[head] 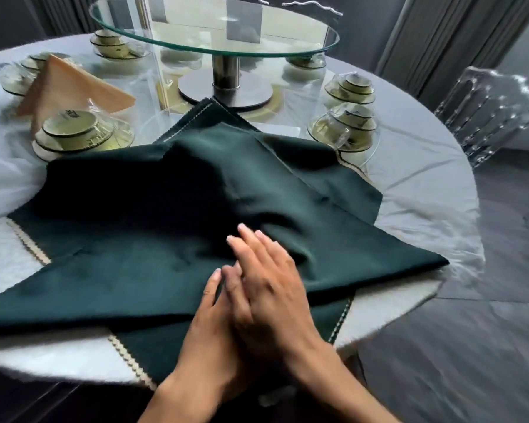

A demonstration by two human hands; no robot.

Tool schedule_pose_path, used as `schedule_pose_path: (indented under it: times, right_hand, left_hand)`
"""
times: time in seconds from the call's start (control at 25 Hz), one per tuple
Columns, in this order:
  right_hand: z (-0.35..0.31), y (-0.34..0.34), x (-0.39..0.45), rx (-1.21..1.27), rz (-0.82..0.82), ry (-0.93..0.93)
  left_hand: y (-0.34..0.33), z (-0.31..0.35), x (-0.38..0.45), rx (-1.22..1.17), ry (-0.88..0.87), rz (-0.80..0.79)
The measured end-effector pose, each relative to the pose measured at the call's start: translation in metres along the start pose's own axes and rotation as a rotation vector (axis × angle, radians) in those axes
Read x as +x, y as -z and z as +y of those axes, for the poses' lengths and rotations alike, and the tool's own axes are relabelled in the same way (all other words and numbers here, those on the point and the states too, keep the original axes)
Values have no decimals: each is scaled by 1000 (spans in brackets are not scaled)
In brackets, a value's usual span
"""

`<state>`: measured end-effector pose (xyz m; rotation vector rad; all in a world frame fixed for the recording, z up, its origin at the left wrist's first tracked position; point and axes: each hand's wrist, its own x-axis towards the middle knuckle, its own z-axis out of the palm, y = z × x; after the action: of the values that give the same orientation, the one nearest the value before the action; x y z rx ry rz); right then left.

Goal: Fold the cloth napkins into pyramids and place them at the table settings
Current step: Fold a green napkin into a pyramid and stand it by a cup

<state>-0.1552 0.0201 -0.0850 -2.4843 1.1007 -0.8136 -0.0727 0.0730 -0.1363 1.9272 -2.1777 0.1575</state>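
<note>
Under both flat hands (257, 294), dark green napkin (165, 224) lies rumpled.

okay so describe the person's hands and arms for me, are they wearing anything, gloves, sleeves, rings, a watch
Both the left hand and the right hand are bare: no gloves, and no rings or watch on what shows. The forearms are uncovered down to the frame's bottom edge, so no sleeves show. Fingernails are short and unpainted.

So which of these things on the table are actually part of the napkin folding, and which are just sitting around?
Part of the job:
- dark green napkin, under both hands
- left hand and right hand, fingers straight on it
- peach napkin, already a pyramid
- wrapped dish sets

Just there:
- glass turntable
- clear chair
</note>
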Motion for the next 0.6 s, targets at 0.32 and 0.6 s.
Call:
schedule_pose_path:
  times: [0.32,0.6]
  right_hand:
    - [163,106,-83,-535,-322,-516]
    - [93,56,-63,-446,-11,-193]
  left_hand:
    - [0,3,-1,25,96,-84]
    - [6,4,2,42,98,-103]
